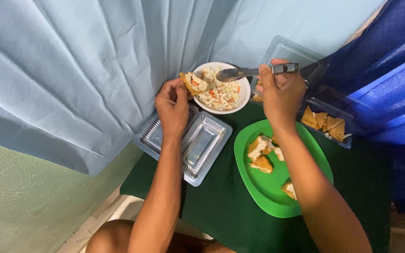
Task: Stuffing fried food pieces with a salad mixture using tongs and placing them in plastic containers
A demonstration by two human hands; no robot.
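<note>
Left hand [172, 105]: fingers pinched shut on a filled pastry pocket [192, 83], held over the white bowl's [244, 96] left rim, long axis running upper-left to lower-right. Right hand [281, 91]: fingers closed round a metal spoon [240, 73], lying near horizontal, tip pointing left over the bowl. Bowl holds chopped salad [221, 93]. Green plate [263, 187] carries filled pieces [260, 154]. Clear tray [341, 140] holds plain triangles [326, 124].

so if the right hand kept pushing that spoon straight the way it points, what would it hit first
Most likely the salad in the white bowl. The right hand holds the spoon pointing left, its tip already over the bowl. Beyond lies the filled pastry in the left hand; height is unclear.
</note>
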